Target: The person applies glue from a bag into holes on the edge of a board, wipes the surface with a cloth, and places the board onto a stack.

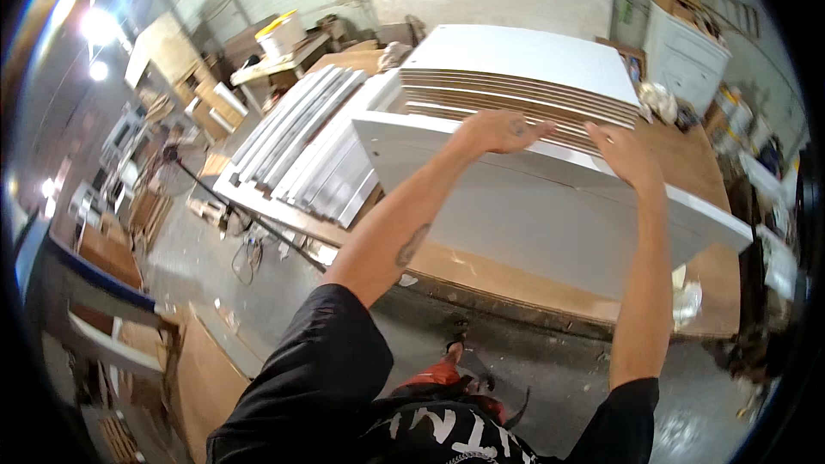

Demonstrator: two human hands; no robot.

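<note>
A long white panel (516,206) stands on its edge, tilted, on the brown worktable, its top edge toward me. My left hand (505,131) is bent over that top edge near its middle and holds it. Farther right, my right hand (626,155) grips the same edge, with fingers reaching over it. The fingers' ends behind the panel are partly hidden. Just beyond stands a stack of white panels (528,56), their brown edges facing me with narrow gaps between several of them.
On the table's left lie several long white strips (296,120) and boards. The brown tabletop (507,275) shows below the panel. A white cabinet (685,56) and clutter stand at the far right; a bucket (281,34) is at the back left. A dark pole (249,215) slants toward the table.
</note>
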